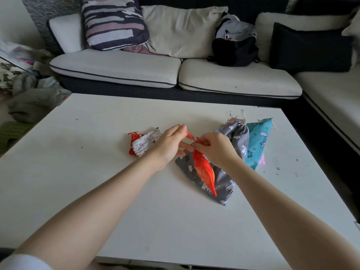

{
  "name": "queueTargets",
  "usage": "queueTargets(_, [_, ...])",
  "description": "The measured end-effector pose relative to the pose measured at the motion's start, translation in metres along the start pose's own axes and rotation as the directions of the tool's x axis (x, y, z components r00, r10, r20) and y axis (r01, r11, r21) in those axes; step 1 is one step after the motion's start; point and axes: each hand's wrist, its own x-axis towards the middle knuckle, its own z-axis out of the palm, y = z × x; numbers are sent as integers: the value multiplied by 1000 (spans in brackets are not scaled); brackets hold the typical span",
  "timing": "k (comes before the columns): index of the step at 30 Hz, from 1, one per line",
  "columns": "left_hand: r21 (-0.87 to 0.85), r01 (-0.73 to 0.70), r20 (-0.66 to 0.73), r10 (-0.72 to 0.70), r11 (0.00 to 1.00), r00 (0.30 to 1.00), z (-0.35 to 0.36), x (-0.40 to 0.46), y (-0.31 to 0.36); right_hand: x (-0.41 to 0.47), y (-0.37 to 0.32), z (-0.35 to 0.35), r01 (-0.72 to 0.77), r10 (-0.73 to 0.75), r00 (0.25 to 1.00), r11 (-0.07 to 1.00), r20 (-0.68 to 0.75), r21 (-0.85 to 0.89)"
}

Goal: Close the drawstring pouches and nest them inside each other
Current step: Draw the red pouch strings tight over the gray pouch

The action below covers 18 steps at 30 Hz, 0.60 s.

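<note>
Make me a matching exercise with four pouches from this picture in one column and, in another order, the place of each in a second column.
1. red pouch
2. grey unicorn pouch
3. blue pouch
4. white printed pouch

a. farthest right, partly under another pouch
b. held by both hands
c. left of the hands, on the table
d. flat beneath the held pouch

Pairs: 1-b, 2-d, 3-a, 4-c
</note>
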Motion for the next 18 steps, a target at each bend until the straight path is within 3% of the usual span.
queueTargets(3, [-6,34,14,-34,999,999,2,-1,0,-1,-2,-3,18,-9,990,998,-142,60])
queueTargets(9, [-131,129,107,-115,983,988,10,2,0,0,-11,-7,60,-2,976,965,-219,255])
queueTargets(18, [-187,-76,-62,65,980,996,14,9,-6,-9,-23,-8,56,76,965,876,-251,478])
